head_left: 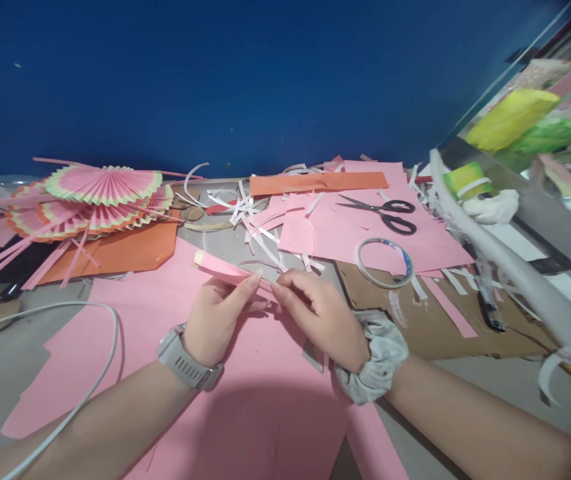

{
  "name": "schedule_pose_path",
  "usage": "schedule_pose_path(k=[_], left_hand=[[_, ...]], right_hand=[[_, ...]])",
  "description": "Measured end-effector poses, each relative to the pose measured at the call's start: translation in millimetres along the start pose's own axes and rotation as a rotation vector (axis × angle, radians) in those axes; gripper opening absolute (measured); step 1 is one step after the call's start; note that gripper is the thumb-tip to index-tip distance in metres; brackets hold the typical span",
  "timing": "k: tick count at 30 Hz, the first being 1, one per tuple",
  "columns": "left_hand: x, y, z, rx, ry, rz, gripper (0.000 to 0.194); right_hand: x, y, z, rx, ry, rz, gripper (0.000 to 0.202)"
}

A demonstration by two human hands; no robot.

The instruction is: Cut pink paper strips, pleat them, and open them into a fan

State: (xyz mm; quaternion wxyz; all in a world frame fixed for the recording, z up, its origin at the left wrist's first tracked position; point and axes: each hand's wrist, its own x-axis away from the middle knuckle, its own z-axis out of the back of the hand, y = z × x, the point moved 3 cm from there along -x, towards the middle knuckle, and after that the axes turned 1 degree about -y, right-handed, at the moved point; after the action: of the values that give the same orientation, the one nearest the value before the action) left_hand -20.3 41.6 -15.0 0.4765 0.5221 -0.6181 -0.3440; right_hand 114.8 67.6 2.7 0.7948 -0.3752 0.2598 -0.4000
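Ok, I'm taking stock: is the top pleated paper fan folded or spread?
Spread: the top fan shows a wide, pleated arc radiating outward.

Room over the pink sheet (pixel 265 357), but a white cable (pixel 116 327) across its left side.

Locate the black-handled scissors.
Head view, right of centre: the scissors lie on a pink sheet, beyond and rightward of the right hand, just past the tape roll.
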Motion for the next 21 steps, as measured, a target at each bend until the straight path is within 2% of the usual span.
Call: schedule_pose_path(k=[2,6,11,16,21], left_hand=[[-1,2,-0.1,0.021,0.01,-0.045,0.019],[-3,7,5.4,-0.033,0.134,-0.164,0.022],[-5,6,9.1,-0.018,0.133,-0.143,0.028],[-8,6,11.0,0.083,0.159,-0.116,0.025],[-12,8,15.2,0.143,0.183,-0.144,0.023]], right_hand=[[0,0,0,-0.01,0.006,-0.017,0.026],[1,1,2,-0.031,0.022,-0.053,0.025],[2,-1,3,-0.008,0.023,-0.036,0.026],[2,-2,2,0.008,0.009,-0.023,0.026],[3,-1,2,0.016,0.02,-0.05,0.026]])
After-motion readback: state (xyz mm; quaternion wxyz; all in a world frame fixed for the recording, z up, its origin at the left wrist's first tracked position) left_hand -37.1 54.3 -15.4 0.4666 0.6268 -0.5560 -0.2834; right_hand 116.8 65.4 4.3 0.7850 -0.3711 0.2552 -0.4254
